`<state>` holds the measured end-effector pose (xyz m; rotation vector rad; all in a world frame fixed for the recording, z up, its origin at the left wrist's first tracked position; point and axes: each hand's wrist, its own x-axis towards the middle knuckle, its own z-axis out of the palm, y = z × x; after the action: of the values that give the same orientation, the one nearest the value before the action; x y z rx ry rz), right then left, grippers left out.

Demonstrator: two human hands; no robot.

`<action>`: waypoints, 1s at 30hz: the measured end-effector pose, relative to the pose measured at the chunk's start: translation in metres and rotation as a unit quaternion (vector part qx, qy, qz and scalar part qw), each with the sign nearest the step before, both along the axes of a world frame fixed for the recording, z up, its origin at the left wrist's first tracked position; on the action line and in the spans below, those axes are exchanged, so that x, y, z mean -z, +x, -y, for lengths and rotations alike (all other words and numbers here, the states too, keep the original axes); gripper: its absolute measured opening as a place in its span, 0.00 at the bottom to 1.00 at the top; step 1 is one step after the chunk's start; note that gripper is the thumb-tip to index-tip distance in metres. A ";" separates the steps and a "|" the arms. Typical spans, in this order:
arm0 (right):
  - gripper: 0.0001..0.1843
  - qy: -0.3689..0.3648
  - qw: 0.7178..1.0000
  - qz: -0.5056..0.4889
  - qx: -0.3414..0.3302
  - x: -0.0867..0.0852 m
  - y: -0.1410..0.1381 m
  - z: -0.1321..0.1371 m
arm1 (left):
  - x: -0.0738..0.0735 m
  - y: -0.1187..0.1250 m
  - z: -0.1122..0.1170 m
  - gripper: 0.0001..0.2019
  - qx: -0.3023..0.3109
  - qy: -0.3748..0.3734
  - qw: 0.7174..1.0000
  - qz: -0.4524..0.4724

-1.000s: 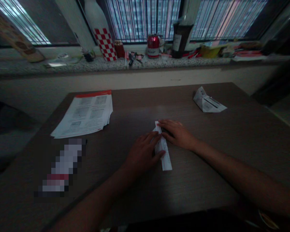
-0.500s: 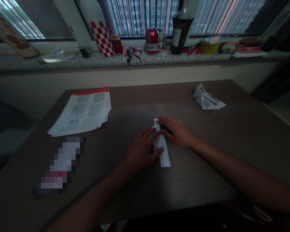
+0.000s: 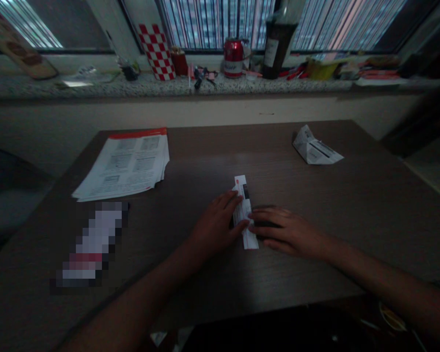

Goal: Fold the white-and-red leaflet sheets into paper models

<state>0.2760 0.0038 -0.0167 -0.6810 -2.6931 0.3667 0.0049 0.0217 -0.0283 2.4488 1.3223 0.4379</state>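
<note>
A narrow folded strip of printed paper lies lengthwise on the brown table, its far end showing a red mark and a dark patch. My left hand rests along the strip's left side, fingers spread, with fingertips and thumb touching the paper. From the right, my right hand lies low over the table, fingers stretched out and their tips at the strip's right edge. Neither hand is closed around the paper.
A stack of printed sheets lies at the back left, with a blurred-out flat object nearer me. A folded paper shape stands at the back right. Beyond the table, a window sill holds a red can and other items.
My right hand has slid toward me along the strip, from its far end to its lower half, uncovering the dark patch. My left hand has stayed nearly in place.
</note>
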 end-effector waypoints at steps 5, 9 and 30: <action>0.25 -0.010 1.000 0.010 -0.017 0.002 -0.001 0.012 | 0.003 -0.001 -0.001 0.28 0.013 0.011 1.000 0.016; 0.28 -0.012 1.000 0.018 -0.019 0.005 -0.001 0.013 | 0.002 -0.003 -0.001 0.30 0.020 0.006 1.000 0.012; 0.22 -0.090 0.989 -0.057 0.105 -0.008 -0.002 -0.027 | -0.004 0.002 0.002 0.31 0.010 0.013 1.000 -0.024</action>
<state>0.2744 0.0304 -0.0092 -0.9553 -2.4724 0.5803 0.0067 0.0200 -0.0246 2.5066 1.3179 0.3950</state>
